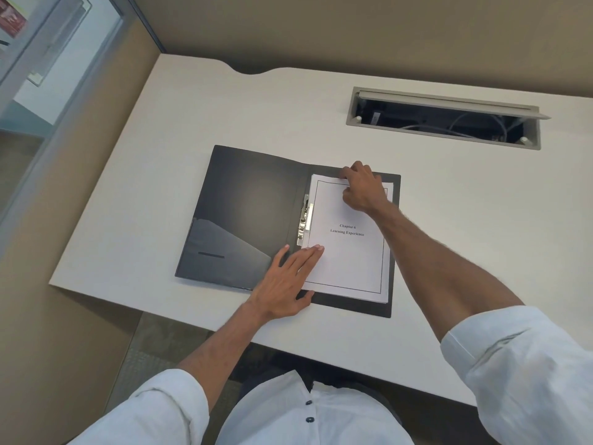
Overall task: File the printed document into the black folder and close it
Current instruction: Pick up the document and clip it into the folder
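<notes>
My left hand [285, 284] lies flat, fingers spread, pinning the printed document [348, 248] at its near-left edge; my right hand [362, 187] pinches its far edge, I judge to square it against the metal clip [305, 220]. The sheets lie in the open black folder [244, 213] on the surface [192, 123]. The cable hatch [446, 118] sits well apart; nothing blocks closing.

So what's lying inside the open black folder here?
A printed document lies on the black folder's right half beside the metal clamp. The left hand and right hand cover its corners. Whether the clamp grips it is unclear.
</notes>
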